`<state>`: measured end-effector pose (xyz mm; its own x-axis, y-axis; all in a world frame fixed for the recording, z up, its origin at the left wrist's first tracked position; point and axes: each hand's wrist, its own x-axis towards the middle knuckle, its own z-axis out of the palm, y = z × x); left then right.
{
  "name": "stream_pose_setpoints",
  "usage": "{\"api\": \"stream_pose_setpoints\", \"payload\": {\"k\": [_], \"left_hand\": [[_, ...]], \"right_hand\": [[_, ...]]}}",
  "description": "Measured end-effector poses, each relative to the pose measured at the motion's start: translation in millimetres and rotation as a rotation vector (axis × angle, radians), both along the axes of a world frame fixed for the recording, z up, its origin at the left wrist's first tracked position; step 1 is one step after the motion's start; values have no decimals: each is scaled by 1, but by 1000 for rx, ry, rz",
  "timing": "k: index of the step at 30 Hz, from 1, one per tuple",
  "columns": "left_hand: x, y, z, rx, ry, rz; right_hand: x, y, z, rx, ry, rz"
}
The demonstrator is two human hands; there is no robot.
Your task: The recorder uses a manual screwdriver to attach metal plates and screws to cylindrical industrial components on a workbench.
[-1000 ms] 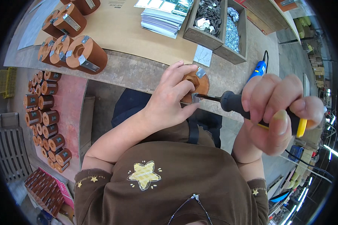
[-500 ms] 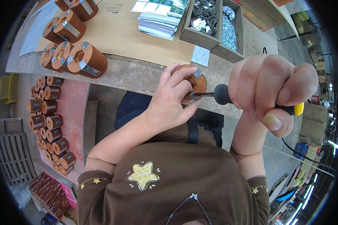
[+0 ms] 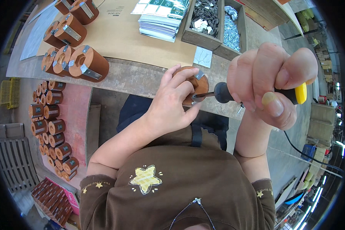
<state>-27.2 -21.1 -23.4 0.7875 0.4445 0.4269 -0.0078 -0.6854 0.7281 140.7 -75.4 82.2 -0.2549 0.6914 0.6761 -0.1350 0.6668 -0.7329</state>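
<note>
My left hand [image 3: 171, 97] is wrapped round a short reddish-brown cylinder [image 3: 201, 85] at the near edge of the workbench, its fingers over the top. Small metal clips sit on the cylinder's rim. In my right hand [image 3: 270, 82], closed in a fist, is a corded electric screwdriver [image 3: 222, 93] with a dark nose and a yellow end. It lies almost level, its shaft pointing left, and the tip meets a metal clip at the cylinder's lower rim beside my left thumb. Whether a screw is under the tip is hidden.
Several similar cylinders [image 3: 92, 67] with metal strips stand at the bench's left. Beyond the cylinder are a stack of printed cards [image 3: 161, 25] and a wooden box [image 3: 214, 42] of dark pieces and shiny screws. More cylinders [image 3: 57, 126] fill a pink surface at left. A black cord [image 3: 295, 147] hangs at right.
My right hand and the screwdriver have shifted slightly left and up. The left hand keeps its hold on the cylinder, and the tip stays at the same clip.
</note>
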Motion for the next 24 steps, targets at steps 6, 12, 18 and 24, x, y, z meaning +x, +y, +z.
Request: {"api": "stream_pose_setpoints", "payload": {"k": [6,12,18,24], "left_hand": [[4,2,-5,35,-44,-20],[1,-1,7,30,81,-14],[7,-14,-14,77,-57,156],[-4,-13,-2,184,80,265]], "right_hand": [[15,7,10,-100,-80,188],[1,-2,13,-77,-183,-65],[-11,-13,2,36,97,-296],[9,-69,27,112,300,-354]]}}
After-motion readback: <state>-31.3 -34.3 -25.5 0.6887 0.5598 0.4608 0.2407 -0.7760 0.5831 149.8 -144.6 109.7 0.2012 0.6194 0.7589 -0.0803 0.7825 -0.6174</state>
